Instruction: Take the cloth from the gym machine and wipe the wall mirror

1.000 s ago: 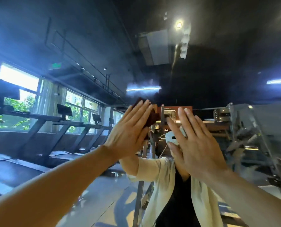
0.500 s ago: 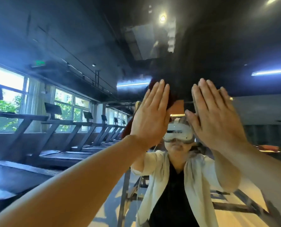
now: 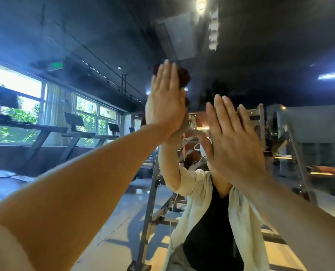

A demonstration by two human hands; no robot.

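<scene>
Since half a second ago the left hand [image 3: 165, 100] has climbed up the wall mirror [image 3: 260, 55], while the right hand [image 3: 231, 141] has sunk lower and now covers the reflected face. Both hands are flat against the glass, fingers straight and together. Under the left palm sits the one cloth [image 3: 183, 77], dark reddish-brown, pressed to the mirror; its edge shows past the fingertips and along the thumb side. The right hand presses bare glass and carries nothing.

Counted in the reflection: one person in a pale open shirt [image 3: 194, 194] over a black top, two raised forearms meeting the real ones at the glass. Along the windows [image 3: 16, 85] on the left stand at least three treadmills [image 3: 51, 133] in a row, their consoles dark; further ones blur together. One metal gym machine frame [image 3: 285, 133] shows behind the right hand, and one round ceiling lamp [image 3: 200, 5] shines above, with one strip light [image 3: 332, 75] at the right. No containers are plain enough to make out.
</scene>
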